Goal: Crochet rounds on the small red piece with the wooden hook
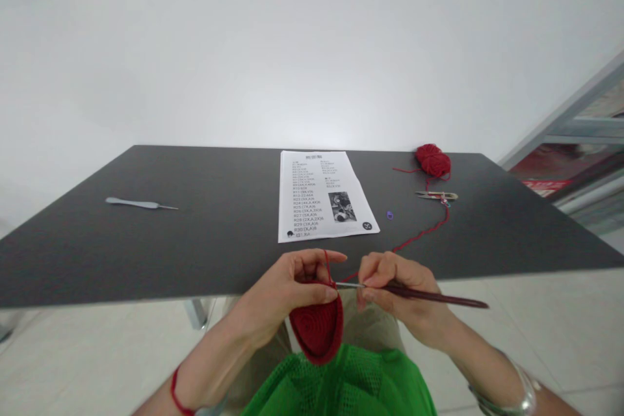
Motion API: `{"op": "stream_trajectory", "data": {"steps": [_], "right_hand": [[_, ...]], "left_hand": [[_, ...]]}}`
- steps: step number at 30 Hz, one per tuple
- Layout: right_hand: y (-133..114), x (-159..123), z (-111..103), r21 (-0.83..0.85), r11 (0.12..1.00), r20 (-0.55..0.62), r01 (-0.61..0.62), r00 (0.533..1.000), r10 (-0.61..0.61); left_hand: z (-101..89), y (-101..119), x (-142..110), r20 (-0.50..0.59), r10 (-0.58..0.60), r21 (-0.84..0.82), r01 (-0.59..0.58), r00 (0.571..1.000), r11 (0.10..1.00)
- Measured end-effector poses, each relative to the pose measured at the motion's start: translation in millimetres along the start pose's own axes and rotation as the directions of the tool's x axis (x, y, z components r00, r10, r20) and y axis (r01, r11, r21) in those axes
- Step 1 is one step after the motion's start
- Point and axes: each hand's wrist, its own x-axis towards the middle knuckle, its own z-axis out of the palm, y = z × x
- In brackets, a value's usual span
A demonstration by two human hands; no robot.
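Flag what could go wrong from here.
The red yarn runs along by the small scissors, so a pull might snag. The crochet hook has its tip at the edge of the crocheted piece and could slip out. The small purple clip lies loose; it may get knocked away.

Lighting bright, even, cool white. Soft glow on the wall (pixel 312 45), strongest low at centre, just behind the worktop (pixel 229 208); lamp itself out of frame. Wall greyer toward upper left. Shadows faint. Worktop dark, little glare. Sheet (pixel 312 198) bright, its smallest print too soft to read. Slight blur at the right hand (pixel 397 283). Wide-angle stretch toward the edges; far right side smeared and soft.
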Motion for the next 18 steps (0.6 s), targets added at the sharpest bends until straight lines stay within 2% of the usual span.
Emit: {"op": "stream_trajectory", "data": {"steps": [4, 6, 11, 14, 16, 18], "right_hand": [[-3.6, 4.3, -0.6, -0.066, 0.996, 0.038, 0.058, 0.998, -0.056], [-3.0, 4.6, 0.4, -0.054, 0.998, 0.032, 0.036, 0.999, -0.034], [6.6, 0.6, 5.2, 0.191, 0.975, -0.018, -0.11, 0.993, 0.115], [11.2, -2.6, 6.9, 0.256, 0.959, -0.029, -0.122, 0.991, 0.134], [10.1, -4.1, 6.8, 0.166, 0.983, -0.039, -0.074, 0.996, 0.081], [5.7, -4.4, 5.4, -0.016, 1.0, -0.031, 0.016, 0.999, -0.017]], "left_hand": [[-1.1, 1.5, 1.1, 0.024, -0.006, 0.038, 0.005, 1.0, 0.999], [-1.5, 1.4, 1.4, 0.031, 0.001, 0.065, -0.003, 1.0, 0.998], [-2.8, 1.3, 0.8, 0.039, 0.002, 0.122, -0.006, 0.999, 0.993], [-2.7, 2.7, -0.8, 0.039, 0.007, 0.138, -0.012, 0.999, 0.99], [-2.6, 3.1, -1.6, 0.04, 0.009, 0.139, -0.015, 0.999, 0.99], [-3.1, 2.2, -1.7, 0.044, -0.001, 0.126, -0.005, 0.999, 0.992]]}}
